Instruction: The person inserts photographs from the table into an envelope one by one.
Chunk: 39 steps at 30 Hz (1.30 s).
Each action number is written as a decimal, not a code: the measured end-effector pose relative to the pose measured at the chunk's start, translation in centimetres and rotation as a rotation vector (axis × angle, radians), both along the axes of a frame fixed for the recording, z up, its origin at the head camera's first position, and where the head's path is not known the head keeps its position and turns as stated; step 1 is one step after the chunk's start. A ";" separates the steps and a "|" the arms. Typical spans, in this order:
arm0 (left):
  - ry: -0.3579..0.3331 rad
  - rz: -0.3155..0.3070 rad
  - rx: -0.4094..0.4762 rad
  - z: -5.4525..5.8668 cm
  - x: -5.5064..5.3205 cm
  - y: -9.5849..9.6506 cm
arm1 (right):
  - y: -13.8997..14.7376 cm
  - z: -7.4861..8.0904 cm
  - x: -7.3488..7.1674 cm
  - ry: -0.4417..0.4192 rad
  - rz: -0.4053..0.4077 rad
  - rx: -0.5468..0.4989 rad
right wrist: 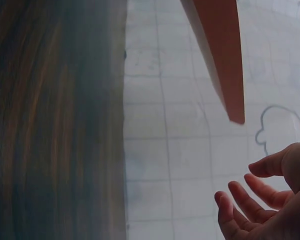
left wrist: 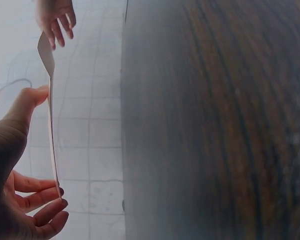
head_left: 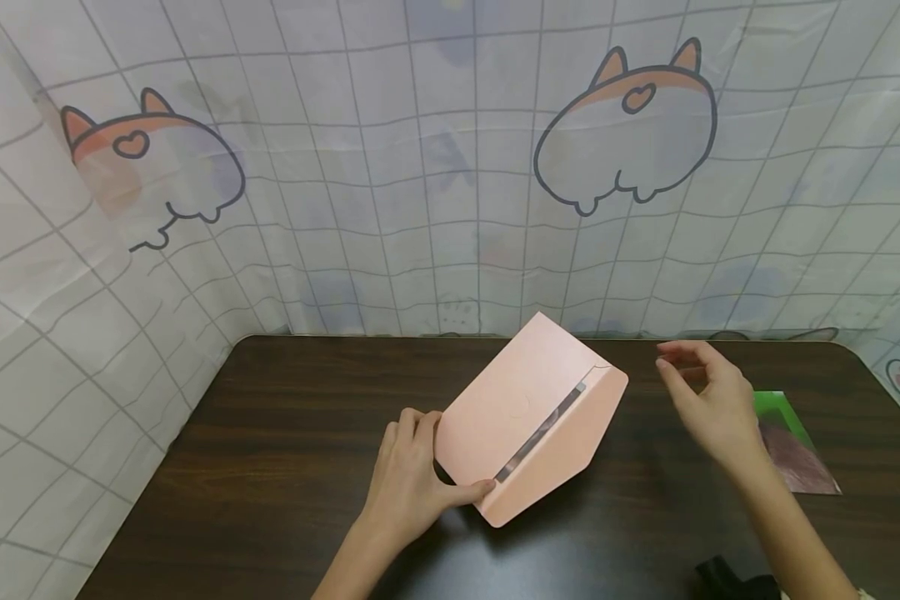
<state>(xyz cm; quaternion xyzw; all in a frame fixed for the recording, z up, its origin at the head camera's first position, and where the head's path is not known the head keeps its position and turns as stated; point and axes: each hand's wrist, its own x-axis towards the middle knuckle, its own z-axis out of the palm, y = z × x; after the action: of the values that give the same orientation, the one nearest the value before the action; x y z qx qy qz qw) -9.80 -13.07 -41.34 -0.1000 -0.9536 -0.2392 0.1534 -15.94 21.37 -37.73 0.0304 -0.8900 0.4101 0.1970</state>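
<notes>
A pale pink envelope (head_left: 521,400) is tilted above the dark table in the head view, its flap (head_left: 562,450) folded out toward the lower right. Along the fold shows a narrow grey strip (head_left: 540,432). My left hand (head_left: 412,475) grips the envelope's left end, thumb on the face near the strip and fingers behind. Edge-on in the left wrist view, the envelope (left wrist: 52,125) stands between thumb and fingertips. To the right, apart from the envelope, my right hand (head_left: 708,400) hovers with loosely bent fingers and nothing in them.
A flat green and brownish-pink packet (head_left: 795,454) lies on the table at the right, partly behind the right forearm. A black object (head_left: 731,579) sits at the lower right edge. Behind the dark wooden table (head_left: 270,433) hangs a white checked curtain (head_left: 390,167).
</notes>
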 end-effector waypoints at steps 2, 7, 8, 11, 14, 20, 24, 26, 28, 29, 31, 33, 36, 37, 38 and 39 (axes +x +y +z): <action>-0.004 0.001 -0.003 0.0 0.0 0.0 | 0.5 0.0 -0.1 -0.011 0.000 0.011; -0.003 0.008 -0.014 0.1 0.1 -0.2 | 1.4 -0.1 -0.5 -0.031 -0.007 0.030; -0.001 0.010 -0.016 0.1 0.1 -0.2 | 1.6 -0.2 -0.6 -0.032 -0.009 0.034; 0.004 0.015 -0.022 0.1 0.1 -0.3 | 2.1 -0.5 -0.9 -0.046 -0.005 0.037; 0.003 0.019 -0.026 0.2 0.1 -0.4 | 2.7 -0.9 -1.0 -0.079 -0.003 0.034; -0.005 0.011 -0.021 0.4 0.0 -0.3 | 4.3 -1.6 -1.6 -0.120 -0.010 0.073; -0.004 0.014 -0.023 0.4 0.0 -0.2 | 5.3 -2.0 -2.1 -0.119 -0.006 0.096; -0.006 0.014 -0.022 0.4 0.0 -0.2 | 5.8 -2.2 -2.2 -0.131 -0.006 0.110; -0.005 0.010 -0.019 0.3 -0.1 -0.2 | 6.3 -2.5 -2.3 -0.151 -0.003 0.128; -0.003 0.008 -0.018 0.3 -0.1 -0.1 | 6.6 -2.6 -2.3 -0.162 -0.001 0.136; 0.007 0.005 -0.019 0.2 -0.1 -0.1 | 7.1 -2.8 -2.4 -0.175 0.000 0.153; 0.020 0.003 -0.020 0.2 -0.1 -0.1 | 7.6 -3.1 -2.5 -0.172 -0.001 0.171; 0.035 0.002 -0.019 0.2 -0.1 -0.1 | 8.4 -3.5 -2.8 -0.165 -0.004 0.196; 0.038 0.002 -0.017 0.3 -0.1 -0.1 | 8.7 -3.6 -2.9 -0.167 -0.005 0.204; 0.038 0.002 -0.015 0.3 -0.1 -0.1 | 9.0 -3.8 -3.0 -0.169 -0.004 0.210; 0.039 0.003 -0.014 0.3 -0.1 -0.1 | 9.3 -3.9 -3.1 -0.177 -0.002 0.213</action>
<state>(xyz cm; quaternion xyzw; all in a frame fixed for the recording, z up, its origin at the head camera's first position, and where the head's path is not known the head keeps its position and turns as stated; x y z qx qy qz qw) -9.87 -13.20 -41.08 -0.1042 -0.9522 -0.2300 0.1717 -19.04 30.67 -41.62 0.0139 -0.9424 0.3142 0.1137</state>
